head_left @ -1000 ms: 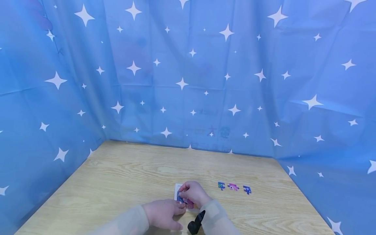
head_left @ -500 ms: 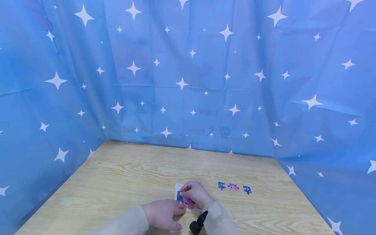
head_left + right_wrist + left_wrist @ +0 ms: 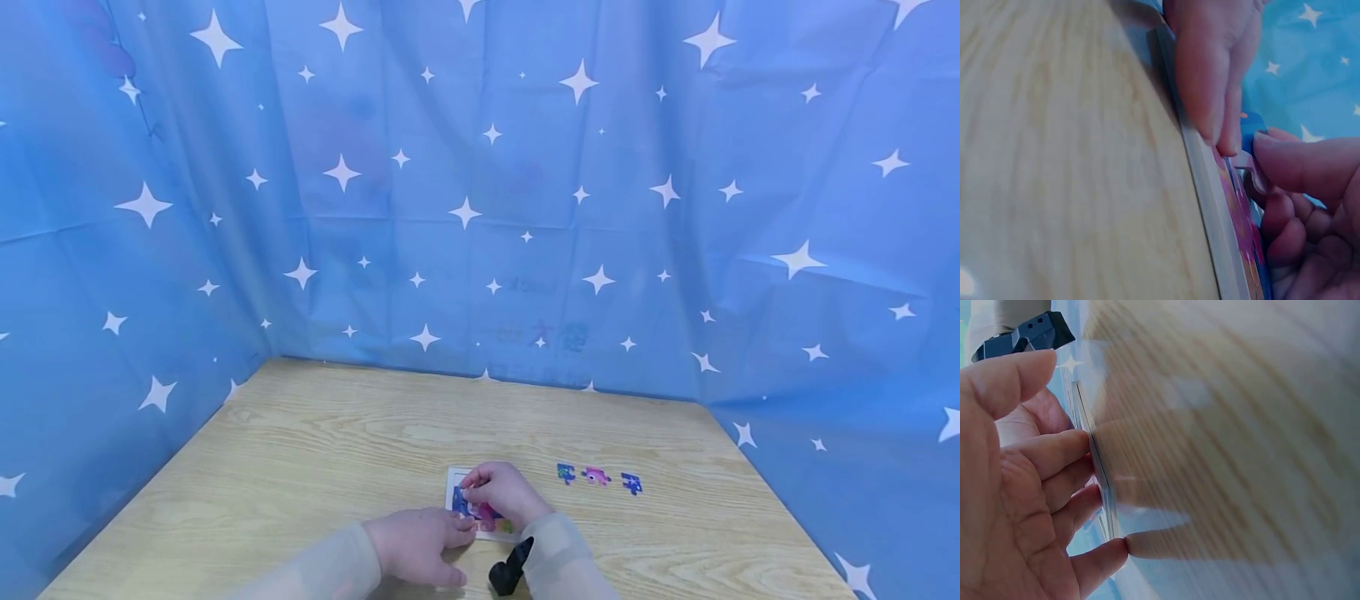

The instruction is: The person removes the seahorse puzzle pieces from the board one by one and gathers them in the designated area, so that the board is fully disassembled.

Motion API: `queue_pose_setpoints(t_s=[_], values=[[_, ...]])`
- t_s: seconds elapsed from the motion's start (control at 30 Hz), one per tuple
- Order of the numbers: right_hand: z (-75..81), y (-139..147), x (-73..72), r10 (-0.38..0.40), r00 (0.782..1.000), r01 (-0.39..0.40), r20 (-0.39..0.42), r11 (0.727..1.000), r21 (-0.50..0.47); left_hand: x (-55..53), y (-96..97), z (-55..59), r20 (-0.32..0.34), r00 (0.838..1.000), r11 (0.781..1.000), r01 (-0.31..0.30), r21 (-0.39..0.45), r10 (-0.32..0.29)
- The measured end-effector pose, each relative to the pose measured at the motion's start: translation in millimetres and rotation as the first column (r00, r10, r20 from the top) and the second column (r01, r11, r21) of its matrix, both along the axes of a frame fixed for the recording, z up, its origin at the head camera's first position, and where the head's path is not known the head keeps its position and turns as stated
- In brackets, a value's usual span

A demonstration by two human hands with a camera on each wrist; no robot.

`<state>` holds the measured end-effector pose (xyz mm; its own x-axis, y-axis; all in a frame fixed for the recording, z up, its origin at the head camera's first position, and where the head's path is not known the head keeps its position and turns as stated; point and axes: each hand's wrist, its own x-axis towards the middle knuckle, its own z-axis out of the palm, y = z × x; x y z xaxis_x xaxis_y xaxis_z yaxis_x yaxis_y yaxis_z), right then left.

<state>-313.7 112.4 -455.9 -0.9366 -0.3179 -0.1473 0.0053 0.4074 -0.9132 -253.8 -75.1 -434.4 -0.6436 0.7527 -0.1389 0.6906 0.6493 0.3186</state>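
A small jigsaw puzzle board (image 3: pixel 450 490) with a white frame and a blue and pink picture lies on the table near the front. My left hand (image 3: pixel 420 546) reaches in from the left, and its extended fingertips rest on the board's near left part. Over the board's upper part, my right hand (image 3: pixel 506 493) pinches a jigsaw piece (image 3: pixel 1250 127) between thumb and index finger. That piece shows blue in the right wrist view, tilted up from the board; the fingers cover much of it. In the left wrist view, fingertips (image 3: pixel 1079 442) touch the board's edge.
Right of the board lie three loose jigsaw pieces: a blue-green one (image 3: pixel 566 474), a pink one with an eye (image 3: pixel 596 477) and a dark blue one (image 3: pixel 632 483). A black wrist camera (image 3: pixel 510 568) sits at the right cuff. A starry blue curtain (image 3: pixel 480 250) surrounds the wooden table.
My right hand has shifted slightly to the right over the board, uncovering more of the picture near its lower right. The left hand stays put.
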Motion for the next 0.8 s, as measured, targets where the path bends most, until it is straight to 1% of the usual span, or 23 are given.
queue_pose_setpoints(t_s=[0.13,0.3,0.43,0.67,0.8], values=[[0.5,-1.3,1.2,-0.007,1.0,0.007,-0.014,1.0,0.025,-0.5,0.4,-1.1,0.0,1.0,1.0,0.001,-0.005,-0.001],[-3.1,1.7,-3.2,0.0,1.0,0.0,0.005,1.0,-0.018,-1.2,0.5,-1.5,0.012,1.0,1.0,-0.005,-0.007,0.005],[-4.6,4.1,-6.2,0.006,1.0,-0.005,0.021,0.999,-0.047,-1.9,0.1,-1.9,0.006,1.0,1.0,-0.004,-0.009,0.004],[-2.2,6.4,-6.8,0.024,0.999,-0.021,0.048,0.997,-0.078,-1.4,1.1,-2.4,-0.012,1.0,1.0,0.004,-0.015,-0.004],[0.0,8.5,-7.2,0.04,0.997,-0.033,0.066,0.994,-0.101,-0.9,1.4,-2.7,-0.01,1.0,1.0,-0.001,-0.016,0.001]])
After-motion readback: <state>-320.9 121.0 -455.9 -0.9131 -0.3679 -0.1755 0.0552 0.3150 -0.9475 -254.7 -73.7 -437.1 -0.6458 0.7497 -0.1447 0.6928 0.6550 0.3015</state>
